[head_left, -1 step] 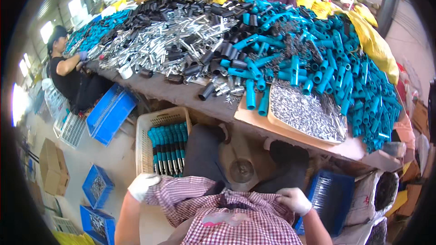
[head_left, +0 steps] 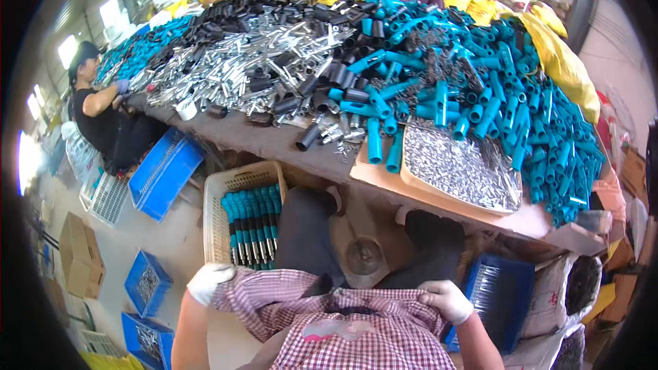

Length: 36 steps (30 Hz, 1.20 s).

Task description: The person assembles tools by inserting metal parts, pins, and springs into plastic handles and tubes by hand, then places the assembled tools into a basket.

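Observation:
Red-and-white checked cloth, apparently a garment [head_left: 343, 339], spreads across my lap at the bottom of the view. My left hand [head_left: 211, 284], in a white glove, is closed on its bunched left end. The white-gloved right hand [head_left: 447, 301] pinches the cloth's upper edge on the other side. Between the two hands that edge runs fairly straight, with a dark patch below it. A cream basket [head_left: 214, 223] beside my left knee holds rows of teal-and-black handles with metal shafts [head_left: 252, 223].
Ahead stands a worktable [head_left: 240, 130] heaped with teal tubes [head_left: 493, 109], black sleeves and metal rods [head_left: 233, 62]. A tray of small metal pieces [head_left: 459, 168] lies near its edge. Blue crates [head_left: 490, 301] stand on both sides. Three people sit around the table.
The cloth's upper edge is pulled straighter between my hands, which are slightly farther apart. The whole view has shifted a little.

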Motion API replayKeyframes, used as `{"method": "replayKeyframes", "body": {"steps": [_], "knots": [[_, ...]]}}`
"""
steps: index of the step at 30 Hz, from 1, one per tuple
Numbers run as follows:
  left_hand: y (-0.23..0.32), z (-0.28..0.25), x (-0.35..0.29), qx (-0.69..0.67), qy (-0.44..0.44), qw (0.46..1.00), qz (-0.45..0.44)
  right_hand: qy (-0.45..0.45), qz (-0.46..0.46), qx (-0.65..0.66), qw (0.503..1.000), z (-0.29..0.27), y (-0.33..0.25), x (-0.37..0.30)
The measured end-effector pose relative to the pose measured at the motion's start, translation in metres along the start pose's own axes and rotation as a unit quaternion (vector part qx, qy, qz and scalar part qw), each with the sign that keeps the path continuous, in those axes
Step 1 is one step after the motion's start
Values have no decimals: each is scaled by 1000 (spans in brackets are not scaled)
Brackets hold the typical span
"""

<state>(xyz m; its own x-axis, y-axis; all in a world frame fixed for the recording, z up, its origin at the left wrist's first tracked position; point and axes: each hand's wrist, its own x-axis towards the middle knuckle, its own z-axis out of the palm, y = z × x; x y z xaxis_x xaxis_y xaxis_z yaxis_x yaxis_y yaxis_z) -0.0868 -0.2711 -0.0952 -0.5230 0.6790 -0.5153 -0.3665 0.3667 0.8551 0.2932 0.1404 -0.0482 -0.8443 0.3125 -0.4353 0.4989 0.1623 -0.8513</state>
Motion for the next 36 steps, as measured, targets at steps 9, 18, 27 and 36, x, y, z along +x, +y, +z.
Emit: {"method": "replayKeyframes", "body": {"steps": [9,18,27,36], "knots": [[32,46,61,600,133,788,-50,166,-12,-451,877,17,-17,35],[233,159,180,484,123,733,462,130,-305,-236,913,4,-119,101],[293,238,295,643,163,722,195,66,-332,-70,938,25,-135,180],[302,264,307,580,232,776,89,-65,-199,255,944,58,-123,217]]}}
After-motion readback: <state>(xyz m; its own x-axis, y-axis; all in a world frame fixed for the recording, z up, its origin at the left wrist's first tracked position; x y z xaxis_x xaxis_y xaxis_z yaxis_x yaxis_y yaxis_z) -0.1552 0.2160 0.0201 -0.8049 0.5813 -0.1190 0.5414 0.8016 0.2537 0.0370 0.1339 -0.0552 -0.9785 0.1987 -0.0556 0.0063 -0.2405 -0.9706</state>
